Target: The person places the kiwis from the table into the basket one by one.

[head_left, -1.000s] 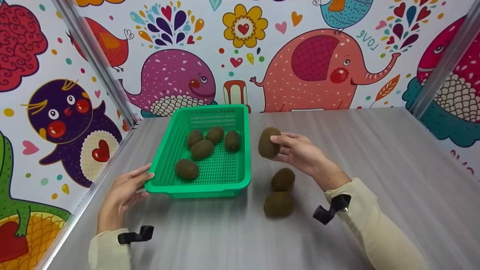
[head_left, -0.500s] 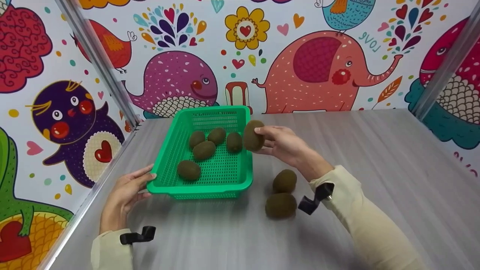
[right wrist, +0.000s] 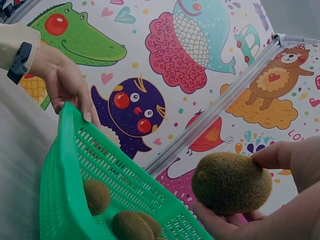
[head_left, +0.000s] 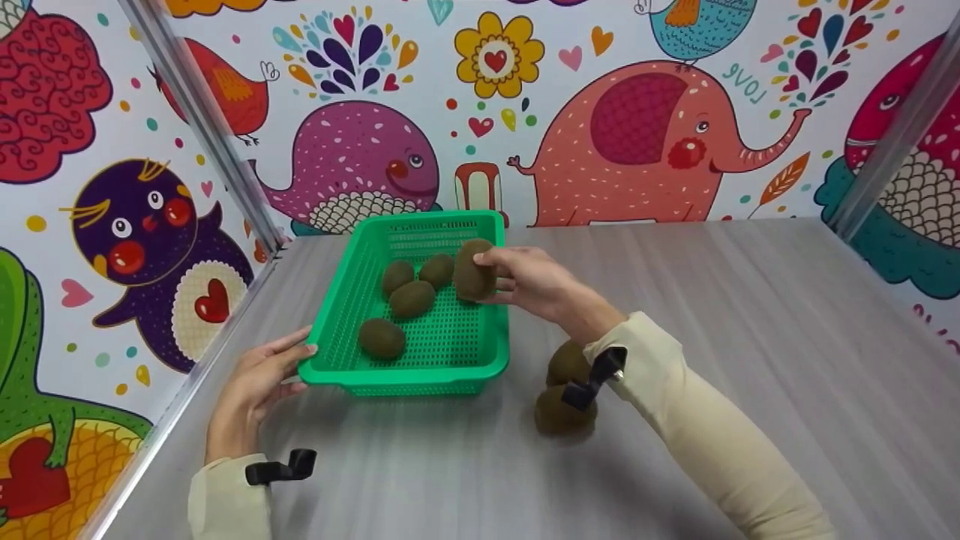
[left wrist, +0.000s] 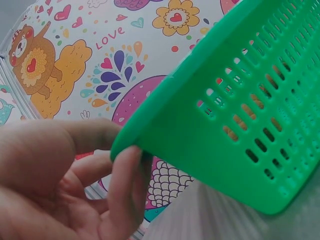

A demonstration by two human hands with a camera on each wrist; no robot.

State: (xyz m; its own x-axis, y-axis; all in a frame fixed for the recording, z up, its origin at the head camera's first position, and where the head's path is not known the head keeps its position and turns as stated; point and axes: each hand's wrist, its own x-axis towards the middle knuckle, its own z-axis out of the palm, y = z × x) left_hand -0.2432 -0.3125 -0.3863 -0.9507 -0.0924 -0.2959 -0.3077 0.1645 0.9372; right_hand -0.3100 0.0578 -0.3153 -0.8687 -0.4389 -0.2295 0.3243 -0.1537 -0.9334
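Note:
My right hand (head_left: 536, 283) holds a brown fuzzy kiwi (head_left: 474, 270) between thumb and fingers, over the right side of a green plastic basket (head_left: 420, 375). In the right wrist view the same kiwi (right wrist: 232, 182) shows clear of the basket's rim. My left hand (head_left: 259, 382) grips the basket's near left corner, thumb on top and fingers beneath the rim, as the left wrist view shows with the hand (left wrist: 75, 180) at the green rim (left wrist: 165, 100). Several kiwis (head_left: 412, 300) lie in the basket; one of them is hidden behind the held kiwi.
Two more kiwis (head_left: 566, 412) sit on the grey table (head_left: 420, 465) right of the basket, partly covered by the right sleeve and its black wrist mount (head_left: 596, 379). Walls with cartoon animals (head_left: 622, 150) and metal corner posts (head_left: 214, 127) enclose the table at the back and sides.
My right hand has carried the kiwi leftward from beside the basket, across its right rim, to above the inside. The left hand has kept its grip on the corner.

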